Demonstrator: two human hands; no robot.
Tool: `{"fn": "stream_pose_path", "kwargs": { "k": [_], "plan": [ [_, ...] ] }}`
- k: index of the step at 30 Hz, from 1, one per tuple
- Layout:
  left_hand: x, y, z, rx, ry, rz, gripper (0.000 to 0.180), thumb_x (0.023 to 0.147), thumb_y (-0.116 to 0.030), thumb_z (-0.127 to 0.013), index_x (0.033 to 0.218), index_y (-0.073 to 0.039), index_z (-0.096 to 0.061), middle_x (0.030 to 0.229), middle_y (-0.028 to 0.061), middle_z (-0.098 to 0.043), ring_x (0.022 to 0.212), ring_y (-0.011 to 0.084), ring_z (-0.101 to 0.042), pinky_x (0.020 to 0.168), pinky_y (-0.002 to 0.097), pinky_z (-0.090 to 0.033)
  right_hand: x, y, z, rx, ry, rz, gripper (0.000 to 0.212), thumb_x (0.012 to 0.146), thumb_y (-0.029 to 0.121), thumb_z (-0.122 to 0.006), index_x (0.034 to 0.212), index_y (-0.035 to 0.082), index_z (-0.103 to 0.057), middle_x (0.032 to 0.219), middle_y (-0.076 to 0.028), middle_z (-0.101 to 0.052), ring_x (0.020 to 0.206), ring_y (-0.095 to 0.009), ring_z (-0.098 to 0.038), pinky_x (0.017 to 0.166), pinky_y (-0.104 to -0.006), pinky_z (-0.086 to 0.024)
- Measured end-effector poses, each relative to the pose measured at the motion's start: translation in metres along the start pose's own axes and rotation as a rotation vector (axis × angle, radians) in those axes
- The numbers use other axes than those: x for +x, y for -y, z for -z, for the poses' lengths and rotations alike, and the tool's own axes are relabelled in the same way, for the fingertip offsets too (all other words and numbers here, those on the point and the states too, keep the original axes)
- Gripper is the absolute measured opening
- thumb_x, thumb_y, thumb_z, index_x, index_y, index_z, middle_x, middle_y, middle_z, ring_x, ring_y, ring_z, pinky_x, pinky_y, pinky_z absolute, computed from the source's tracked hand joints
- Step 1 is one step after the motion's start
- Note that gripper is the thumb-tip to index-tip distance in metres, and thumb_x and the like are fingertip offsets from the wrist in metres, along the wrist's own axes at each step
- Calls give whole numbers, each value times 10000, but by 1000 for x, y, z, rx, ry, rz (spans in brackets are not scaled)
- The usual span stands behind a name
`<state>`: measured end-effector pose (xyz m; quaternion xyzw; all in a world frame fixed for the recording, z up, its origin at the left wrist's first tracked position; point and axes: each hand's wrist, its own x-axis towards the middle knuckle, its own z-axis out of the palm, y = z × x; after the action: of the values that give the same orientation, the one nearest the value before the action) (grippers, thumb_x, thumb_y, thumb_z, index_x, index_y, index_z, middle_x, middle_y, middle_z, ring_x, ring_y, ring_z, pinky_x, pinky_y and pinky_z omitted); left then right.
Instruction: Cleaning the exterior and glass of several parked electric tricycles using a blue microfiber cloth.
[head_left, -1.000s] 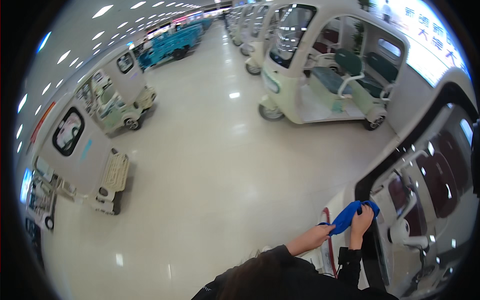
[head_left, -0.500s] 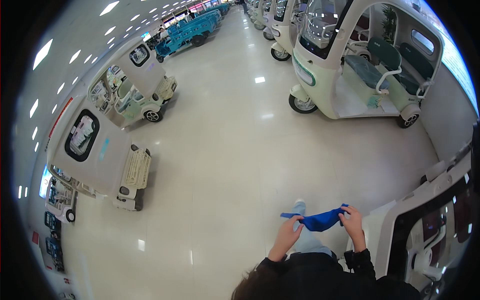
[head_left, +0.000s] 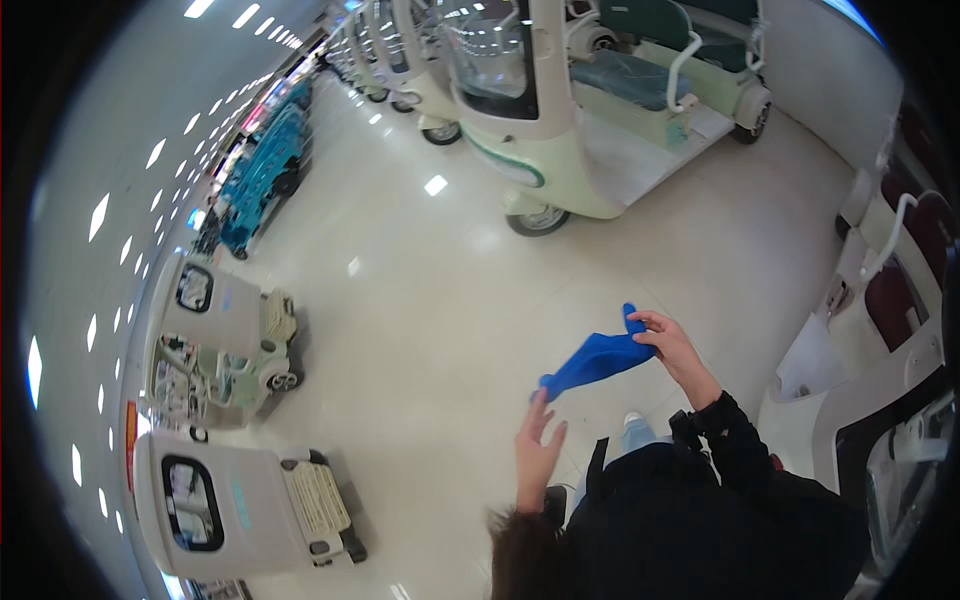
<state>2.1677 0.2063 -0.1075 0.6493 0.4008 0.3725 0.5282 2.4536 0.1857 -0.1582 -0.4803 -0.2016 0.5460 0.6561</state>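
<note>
At the far left, a white covered three-wheeler (head_left: 250, 490) stands with its slatted cream rack (head_left: 318, 497) facing the middle of the floor (head_left: 420, 330). Just beyond it is a second pale three-wheeler (head_left: 225, 310), and farther off are teal cargo carts (head_left: 262, 170) in a line.

Toward the middle, the left hand (head_left: 538, 455) is raised with its fingers extended and its thumb held apart. Its fingertips meet the lower left end of a blue cloth (head_left: 597, 362); whether they pinch it cannot be told. The cloth hangs in the air between the two hands, slanting up to the right, with a narrow end standing above the rest. Beyond it stands a large pale green three-wheeler (head_left: 560, 150) with a blue-grey seat (head_left: 625, 80).

Right of the cloth, the right hand (head_left: 680, 355) grips its upper end between thumb and fingers, the arm in a black sleeve (head_left: 735, 430). At the right edge, near that arm, is a white vehicle (head_left: 800, 425) with maroon seats (head_left: 888, 300).
</note>
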Motion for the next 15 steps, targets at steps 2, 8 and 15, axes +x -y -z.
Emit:
{"fn": "stream_pose_path", "kwargs": {
  "k": [2, 8, 15],
  "plan": [
    [28, 2, 8, -168, -94, 34, 528, 882, 49, -617, 1389, 41, -470, 1393, 148, -536, 1236, 217, -545, 1030, 337, -447, 17, 7, -3, 19, 39, -3, 366, 842, 90, -693, 1195, 38, -612, 1033, -45, -657, 929, -120, -614, 797, -230, -482],
    [123, 36, 24, -190, -197, 185, 229, 931, 7, -589, 1155, 53, -591, 1171, 123, -609, 1077, 188, -591, 961, 310, -473, 64, -8, -3, -346, 132, -200, 380, 829, 82, -713, 1199, 75, -629, 974, -60, -687, 884, -105, -626, 789, -239, -482],
    [283, 83, 60, -242, -294, 211, 126, 923, -12, -607, 1043, -40, -631, 908, -13, -595, 704, 35, -488, 590, 180, -362, 187, 3, -8, -481, -100, -281, 283, 922, 154, -591, 1175, 81, -696, 841, -30, -703, 652, -89, -625, 597, -225, -456]
  ]
}}
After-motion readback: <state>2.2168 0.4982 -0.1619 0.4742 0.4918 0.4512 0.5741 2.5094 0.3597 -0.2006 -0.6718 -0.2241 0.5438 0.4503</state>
